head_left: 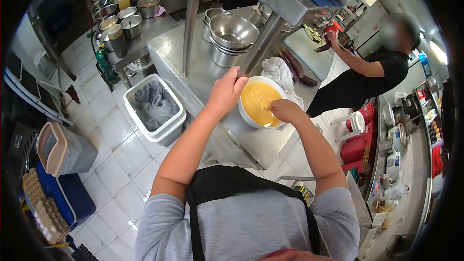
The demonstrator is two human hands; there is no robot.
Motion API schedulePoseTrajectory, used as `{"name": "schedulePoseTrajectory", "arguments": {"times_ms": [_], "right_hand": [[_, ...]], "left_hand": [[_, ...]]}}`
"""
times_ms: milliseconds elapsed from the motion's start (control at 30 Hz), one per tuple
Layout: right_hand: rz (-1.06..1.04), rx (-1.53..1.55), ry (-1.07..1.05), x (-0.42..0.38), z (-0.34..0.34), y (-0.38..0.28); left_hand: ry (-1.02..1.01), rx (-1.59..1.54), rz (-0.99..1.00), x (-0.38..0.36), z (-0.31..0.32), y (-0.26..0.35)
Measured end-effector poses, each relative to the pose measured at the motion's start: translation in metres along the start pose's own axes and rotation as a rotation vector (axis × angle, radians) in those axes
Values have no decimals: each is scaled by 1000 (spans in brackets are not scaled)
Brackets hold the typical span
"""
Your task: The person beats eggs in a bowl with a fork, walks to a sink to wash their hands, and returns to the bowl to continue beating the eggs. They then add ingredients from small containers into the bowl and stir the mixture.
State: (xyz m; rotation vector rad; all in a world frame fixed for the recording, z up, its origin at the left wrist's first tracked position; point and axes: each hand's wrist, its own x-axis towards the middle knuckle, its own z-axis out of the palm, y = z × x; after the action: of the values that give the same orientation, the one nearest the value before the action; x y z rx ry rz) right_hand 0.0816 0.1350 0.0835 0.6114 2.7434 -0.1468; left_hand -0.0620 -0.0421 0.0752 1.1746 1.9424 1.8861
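A white bowl (245, 114) of yellow liquid (256, 95), which looks like beaten egg, stands on the steel table in front of me. My left hand (226, 92) is closed around the lower part of a metal shelf post (263, 43), right beside the bowl's rim. Over the right part of the bowl, my right hand (286, 111) has its fingers bent together at the liquid's surface. What they hold is hidden, though a thin glint shows at the fingertips. A crumpled white cloth (279, 72) lies just behind the bowl.
Stacked steel bowls (234, 31) stand behind the post. Long purple eggplants (295, 65) lie near a cutting board (311, 50), where a co-worker (372, 63) handles another one. A lined white bin (154, 111) is on the floor at left, with egg trays (48, 210) farther down.
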Motion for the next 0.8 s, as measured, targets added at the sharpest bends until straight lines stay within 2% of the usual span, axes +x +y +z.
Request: {"name": "schedulePoseTrajectory", "arguments": {"times_ms": [100, 133, 233, 333, 467, 567, 600, 700, 733, 800], "right_hand": [[31, -15, -40, 13, -3, 27], [135, -40, 43, 16, 2, 28], [-97, -50, 18, 12, 4, 8], [-36, -276, -267, 13, -36, 6], [29, -252, 27, 15, -22, -10], [-124, -241, -257, 21, -30, 7], [-38, -323, -319, 25, -36, 11], [11, -283, 19, 30, -10, 12], [-53, -165, 56, 17, -14, -1], [-121, -297, -219, 11, -38, -5]], "left_hand": [[-8, -10, 7, -2, 0, -1], [-3, -19, 23, -1, 1, -2], [75, 17, 63, 1, 7, -14], [36, -14, 33, -2, 3, -3], [12, -7, -5, -1, 1, 3], [16, 10, -23, -4, -1, 4], [14, 6, -31, -4, -1, 5], [11, 15, -36, -4, 1, 4], [17, 21, -35, -3, 1, 3], [33, 1, -5, -2, 0, 2]]}}
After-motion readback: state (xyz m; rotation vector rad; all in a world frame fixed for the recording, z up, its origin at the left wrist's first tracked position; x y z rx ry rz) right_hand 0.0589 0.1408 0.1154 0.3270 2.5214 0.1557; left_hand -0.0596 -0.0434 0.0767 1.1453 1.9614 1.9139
